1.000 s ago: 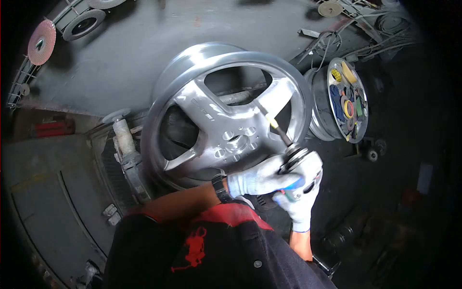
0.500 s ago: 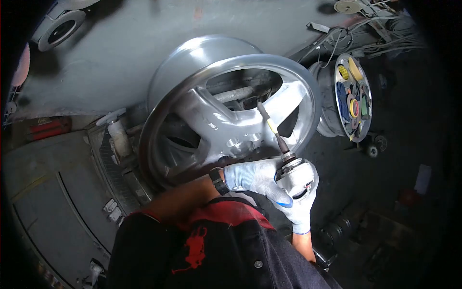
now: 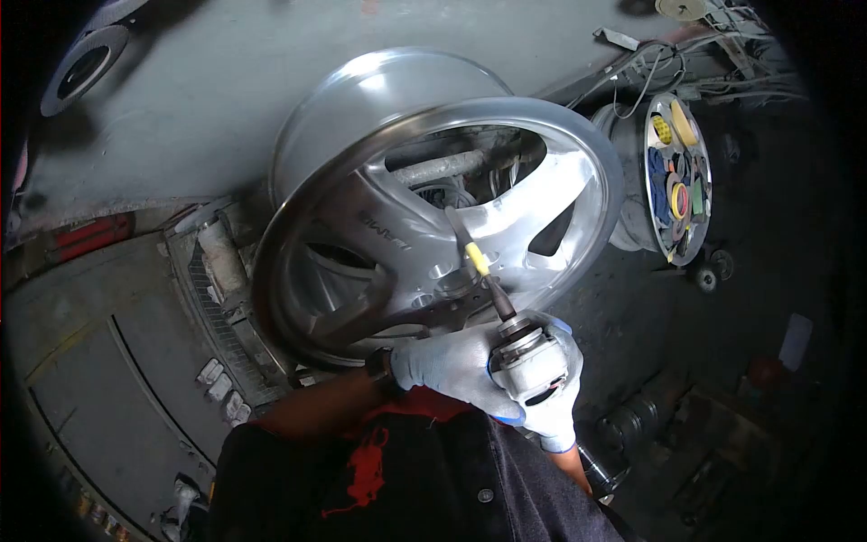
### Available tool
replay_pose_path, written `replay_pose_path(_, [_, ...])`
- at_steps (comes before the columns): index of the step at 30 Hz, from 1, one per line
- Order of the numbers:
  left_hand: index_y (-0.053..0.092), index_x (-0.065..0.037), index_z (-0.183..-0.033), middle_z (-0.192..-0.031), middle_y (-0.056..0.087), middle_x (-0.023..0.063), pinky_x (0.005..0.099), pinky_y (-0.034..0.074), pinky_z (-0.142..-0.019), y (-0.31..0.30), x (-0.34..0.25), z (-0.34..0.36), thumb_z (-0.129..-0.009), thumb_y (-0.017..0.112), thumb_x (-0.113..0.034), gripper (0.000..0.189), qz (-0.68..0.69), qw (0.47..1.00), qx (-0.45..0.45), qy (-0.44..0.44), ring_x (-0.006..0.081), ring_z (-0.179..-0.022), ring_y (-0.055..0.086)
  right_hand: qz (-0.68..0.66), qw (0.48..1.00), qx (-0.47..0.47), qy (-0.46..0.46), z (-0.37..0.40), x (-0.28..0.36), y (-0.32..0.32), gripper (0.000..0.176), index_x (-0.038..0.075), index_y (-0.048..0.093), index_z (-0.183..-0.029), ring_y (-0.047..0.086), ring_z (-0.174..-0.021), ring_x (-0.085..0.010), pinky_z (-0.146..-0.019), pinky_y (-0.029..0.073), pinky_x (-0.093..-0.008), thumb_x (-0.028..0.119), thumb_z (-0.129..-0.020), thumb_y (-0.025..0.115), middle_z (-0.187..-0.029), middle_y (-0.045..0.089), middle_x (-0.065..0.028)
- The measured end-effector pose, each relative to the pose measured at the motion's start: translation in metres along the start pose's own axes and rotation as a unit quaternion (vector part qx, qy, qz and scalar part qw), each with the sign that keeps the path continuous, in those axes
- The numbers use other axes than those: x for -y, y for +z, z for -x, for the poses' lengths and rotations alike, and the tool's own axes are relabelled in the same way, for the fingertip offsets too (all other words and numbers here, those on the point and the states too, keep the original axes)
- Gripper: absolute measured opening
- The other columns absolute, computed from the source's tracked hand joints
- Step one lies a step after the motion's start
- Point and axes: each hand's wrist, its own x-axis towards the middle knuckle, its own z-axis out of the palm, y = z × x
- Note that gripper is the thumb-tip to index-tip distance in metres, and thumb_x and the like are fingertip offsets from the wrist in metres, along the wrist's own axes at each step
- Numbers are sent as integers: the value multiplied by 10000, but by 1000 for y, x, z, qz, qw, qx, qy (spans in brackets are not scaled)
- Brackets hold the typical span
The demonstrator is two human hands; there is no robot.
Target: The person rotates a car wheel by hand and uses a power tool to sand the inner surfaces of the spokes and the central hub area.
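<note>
My gloved left hand (image 3: pixel 449 369), with a dark watch at the wrist, wraps the left side of a silver-bodied hand grinder (image 3: pixel 533 364). On the tool's right side and underneath, my gloved right hand (image 3: pixel 555 411) grips the same body. A long tapered spindle (image 3: pixel 498 298) with a yellow band runs up from the grinder. Its dark tip (image 3: pixel 453 219) overlaps a spoke of the polished alloy wheel (image 3: pixel 506 210), just above the hub. The wheel stands tilted in front of me, lettering faintly visible on its left spoke.
At right, a second wheel (image 3: pixel 652 135) holds tape rolls and abrasive pieces in its face. Cables (image 3: pixel 668 68) hang at the upper right. Left of the main wheel sits a metal frame with a whitish cylinder (image 3: pixel 219 257). A round disc (image 3: pixel 86 70) is at the upper left.
The grinder and both hands have shifted left and slightly down in view. Its spindle tip has moved from the upper right spoke toward the wheel's middle. The view has shifted slightly.
</note>
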Motion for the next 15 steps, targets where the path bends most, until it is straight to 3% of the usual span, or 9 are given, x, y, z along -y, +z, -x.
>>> replay_pose_path(3, [400,-21,-1432,-1252,606,93,345,425,-1055,0,-2,0,-729,845,-178,847,3,1000,-19,-3,178,-1168,556,71,996,46,-23,7,-8,-6,814,1,485,-1333,630,-1109,-256,-979,480,-403,330,-687,855,-1212,630,-135])
replay_pose_path(5, [476,-14,-1353,-1202,628,88,339,448,-1018,-4,2,-6,-748,835,-183,724,-79,997,-8,-5,174,-1119,577,15,999,-17,31,15,-14,-7,882,7,450,-1365,607,-1153,-257,-1015,457,-410,355,-670,868,-1258,604,-138])
replay_pose_path(6, [536,-12,-1257,-1143,646,80,334,471,-967,-3,-8,-11,-762,826,-201,604,-43,998,0,-36,165,-1053,593,-35,997,-43,48,14,-7,-7,918,9,421,-1386,589,-1179,-258,-1038,437,-412,345,-661,873,-1273,589,-142])
replay_pose_path(9, [557,4,-1291,-1200,642,105,349,470,-1003,-8,2,-23,-734,862,-229,676,-54,995,31,-78,186,-1109,592,58,997,-42,20,6,0,-13,1001,-13,422,-1379,581,-1194,-323,-1031,444,-455,407,-616,917,-1323,549,-208])
replay_pose_path(10, [560,0,-1296,-1219,637,107,347,466,-1007,-7,3,-24,-733,863,-230,680,-4,995,29,-94,184,-1115,588,52,995,-57,56,10,-4,-14,1026,-15,411,-1385,576,-1197,-322,-1051,426,-449,423,-609,918,-1326,544,-204])
replay_pose_path(13, [534,-1,-1329,-1238,631,107,347,461,-1015,-8,-3,-16,-722,868,-220,726,-67,997,14,-47,179,-1132,582,21,999,-14,31,13,-11,-14,1009,-17,435,-1370,575,-1207,-328,-1046,433,-447,415,-600,924,-1325,549,-208])
replay_pose_path(15, [517,-2,-1347,-1249,628,108,347,456,-1023,-3,-5,-8,-717,871,-218,754,-31,998,-4,-52,179,-1145,577,36,999,-5,28,13,-9,-12,1017,-20,427,-1375,570,-1217,-328,-1045,435,-450,408,-599,927,-1332,547,-211])
